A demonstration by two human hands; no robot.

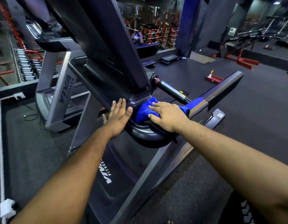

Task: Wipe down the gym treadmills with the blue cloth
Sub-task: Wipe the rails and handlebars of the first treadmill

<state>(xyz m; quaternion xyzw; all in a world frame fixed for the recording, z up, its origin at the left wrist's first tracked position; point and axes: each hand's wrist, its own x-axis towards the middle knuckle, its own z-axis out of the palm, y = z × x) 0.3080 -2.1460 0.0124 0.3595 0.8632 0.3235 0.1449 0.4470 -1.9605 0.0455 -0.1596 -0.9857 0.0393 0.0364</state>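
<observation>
Blue cloth point(144, 110): bunched on the near treadmill point(144, 135) console ledge, beside the handrail point(220, 92), pressed flat under the right hand point(167, 116), fingers spread. Left hand point(119, 117): flat, fingers straight, braced on the console edge. Progress: wiping apparently mid-course; second treadmill point(59, 94) likely remains.

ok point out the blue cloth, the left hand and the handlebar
blue cloth point(144, 110), head view, bare fold left of the fingers
left hand point(119, 118), head view, back of the hand
handlebar point(171, 89), head view, mid-shaft
</observation>
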